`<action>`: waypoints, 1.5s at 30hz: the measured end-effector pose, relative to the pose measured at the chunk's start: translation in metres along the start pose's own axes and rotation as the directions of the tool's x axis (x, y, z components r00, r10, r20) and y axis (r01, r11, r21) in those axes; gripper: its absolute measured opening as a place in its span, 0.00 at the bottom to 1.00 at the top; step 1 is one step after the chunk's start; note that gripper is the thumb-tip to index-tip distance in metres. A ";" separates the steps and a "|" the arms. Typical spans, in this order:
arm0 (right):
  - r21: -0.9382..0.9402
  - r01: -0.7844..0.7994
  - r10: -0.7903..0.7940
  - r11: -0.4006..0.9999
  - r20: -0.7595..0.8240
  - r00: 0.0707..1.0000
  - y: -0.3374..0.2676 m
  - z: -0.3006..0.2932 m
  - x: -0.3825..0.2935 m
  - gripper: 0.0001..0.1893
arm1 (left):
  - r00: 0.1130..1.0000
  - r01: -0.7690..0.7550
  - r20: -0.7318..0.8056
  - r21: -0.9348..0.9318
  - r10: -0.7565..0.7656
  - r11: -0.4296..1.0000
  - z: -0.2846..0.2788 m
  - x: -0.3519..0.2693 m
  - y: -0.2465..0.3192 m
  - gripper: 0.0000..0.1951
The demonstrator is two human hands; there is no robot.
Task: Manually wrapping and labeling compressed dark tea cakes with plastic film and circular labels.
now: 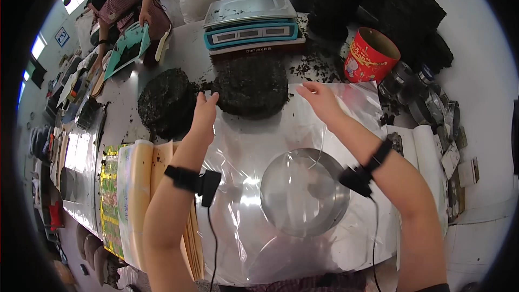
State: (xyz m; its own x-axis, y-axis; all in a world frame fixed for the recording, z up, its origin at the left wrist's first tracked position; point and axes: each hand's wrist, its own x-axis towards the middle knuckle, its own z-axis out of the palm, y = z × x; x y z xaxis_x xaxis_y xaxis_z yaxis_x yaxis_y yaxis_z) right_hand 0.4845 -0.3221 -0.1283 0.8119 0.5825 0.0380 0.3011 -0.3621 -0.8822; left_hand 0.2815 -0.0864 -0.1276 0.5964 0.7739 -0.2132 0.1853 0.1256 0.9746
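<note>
A thick round cake of dark, dried flaky material [253, 89] lies between my hands, in front of the scale. My left hand [205, 115] is at its left edge, thumb and fingers apart; whether they touch the cake cannot be told. To the right, my right hand [322, 101] hovers apart from the cake, holding nothing. A second dark cake [164, 101] sits just left of my left hand. Below my hands, clear plastic film [235, 235] spreads over the table, covering a round metal ring mould [344, 207].
A blue digital scale [251, 34] stands behind the cake. On the right are a red printed tub [367, 56] and several jars [399, 79]. Paper and printed sheets [134, 198] stack at left. Across the table, a person [125, 0] holds a green dustpan-like scoop [127, 50].
</note>
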 end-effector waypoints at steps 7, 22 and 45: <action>-0.009 -0.012 0.010 1.000 -0.191 0.981 -0.010 0.076 0.055 0.27 | 1.000 -0.013 -0.013 -0.154 0.011 0.988 0.024 0.013 -0.004 0.37; -0.199 0.342 -0.295 0.918 0.232 0.927 -0.023 -0.101 -0.208 0.36 | 0.280 -0.960 0.902 0.255 0.327 0.119 0.070 -0.210 0.002 0.62; -0.301 0.810 -0.523 0.502 0.641 0.562 -0.023 -0.036 -0.180 0.41 | 0.373 -0.927 0.909 0.356 0.188 0.119 0.067 -0.205 -0.060 0.48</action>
State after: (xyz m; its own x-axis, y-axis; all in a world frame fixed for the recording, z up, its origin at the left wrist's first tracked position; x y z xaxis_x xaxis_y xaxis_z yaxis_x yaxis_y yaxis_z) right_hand 0.3492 -0.4449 -0.0983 -0.0213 0.9831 0.1819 0.9600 0.0709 -0.2709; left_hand 0.2003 -0.2947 -0.1470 0.9669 -0.2519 0.0417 -0.2530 -0.9232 0.2892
